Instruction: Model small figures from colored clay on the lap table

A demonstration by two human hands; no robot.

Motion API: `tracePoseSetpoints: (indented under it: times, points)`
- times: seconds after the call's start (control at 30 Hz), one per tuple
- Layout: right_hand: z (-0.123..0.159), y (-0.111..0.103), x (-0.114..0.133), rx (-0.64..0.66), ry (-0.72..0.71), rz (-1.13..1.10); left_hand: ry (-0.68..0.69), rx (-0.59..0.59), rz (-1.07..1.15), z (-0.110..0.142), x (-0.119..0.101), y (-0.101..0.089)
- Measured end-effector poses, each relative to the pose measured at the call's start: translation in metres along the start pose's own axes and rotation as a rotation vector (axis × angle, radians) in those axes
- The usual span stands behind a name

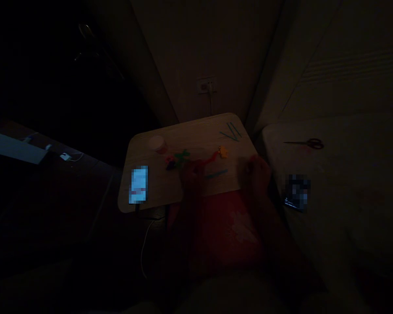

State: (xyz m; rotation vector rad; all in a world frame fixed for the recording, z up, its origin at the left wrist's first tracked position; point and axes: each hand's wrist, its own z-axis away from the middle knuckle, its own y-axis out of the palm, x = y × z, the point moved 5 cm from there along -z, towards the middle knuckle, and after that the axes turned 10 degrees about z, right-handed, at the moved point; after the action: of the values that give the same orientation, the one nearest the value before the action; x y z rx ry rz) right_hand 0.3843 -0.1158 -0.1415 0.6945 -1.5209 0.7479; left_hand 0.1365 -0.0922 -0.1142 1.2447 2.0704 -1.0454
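The light is very dim. My left hand (192, 174) rests low over the small wooden table, its fingers closed at the near end of a thin wavy red strip (211, 159). That strip runs right towards a yellow-orange piece (223, 151). Just beyond my left hand lies a green branching piece (182, 157), with a pink and dark blue piece (170, 162) beside it. A blue-green strip (216, 174) lies between my hands. At the table's right edge, my right hand (259, 172) is curled closed; what it holds, if anything, is too dark to see.
On the wooden table (157, 192) stand a pale round tub (157, 144) and a lit phone (138, 185). Several thin green sticks (230, 131) lie at its far right. Scissors (309, 143) and a dark device (297, 192) rest on the pale surface to the right.
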Motion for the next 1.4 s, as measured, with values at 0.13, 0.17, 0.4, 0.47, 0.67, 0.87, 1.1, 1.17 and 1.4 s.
tracePoseSetpoints:
  times: [0.13,0.17,0.4,0.47,0.67,0.87,1.1,1.17,1.4]
  points:
    - [-0.004,-0.019,-0.002,-0.134,0.002,0.016,-0.085,0.004,-0.119,0.000,0.024,-0.001]
    - [-0.002,-0.017,-0.001,-0.102,-0.004,0.030,-0.105,0.045,-0.146,0.002,0.027,0.003]
    - [0.021,0.012,0.001,0.128,0.014,-0.023,-0.133,0.187,-0.357,0.009,0.021,0.015]
    - [0.022,0.014,0.001,0.157,0.001,-0.003,-0.132,0.168,-0.376,0.009,0.020,0.013]
    - [0.025,0.017,0.000,0.210,0.026,-0.018,-0.121,0.130,-0.357,0.012,0.023,0.012]
    - [0.030,0.021,-0.003,0.254,0.090,-0.056,-0.113,0.027,-0.291,0.010,0.016,0.006]
    - [0.034,0.025,-0.007,0.272,0.064,-0.058,-0.015,0.006,-0.209,0.009,0.001,0.006]
    - [0.032,0.026,-0.009,0.269,0.013,-0.056,-0.005,0.027,-0.175,0.009,-0.002,0.007]
    - [0.031,0.031,-0.008,0.344,-0.077,-0.183,0.057,0.021,-0.107,0.006,-0.012,0.005]
